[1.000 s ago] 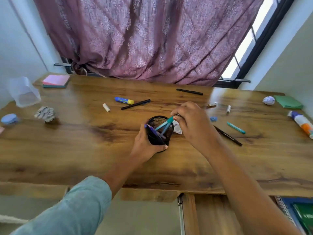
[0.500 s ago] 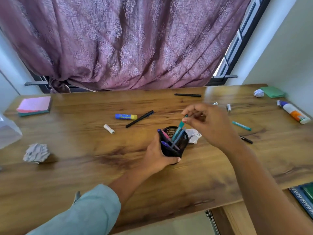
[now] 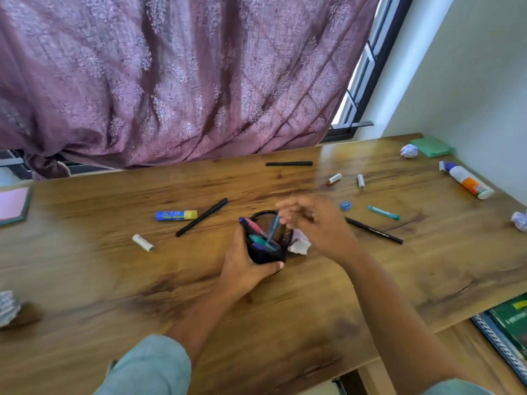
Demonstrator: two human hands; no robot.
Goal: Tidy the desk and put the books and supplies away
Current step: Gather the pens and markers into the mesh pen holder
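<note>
The cup could tip and spill its pens if my right hand bumps it. My left hand grips the cup, mid desk. My right hand hangs just over it, by a blue pen. It is blurry, so I cannot tell if it pinches the pen.

Mauve floral-patterned curtain — brown woodgrain desk — black holder.

Head camera: forward-down, close above desk.
</note>
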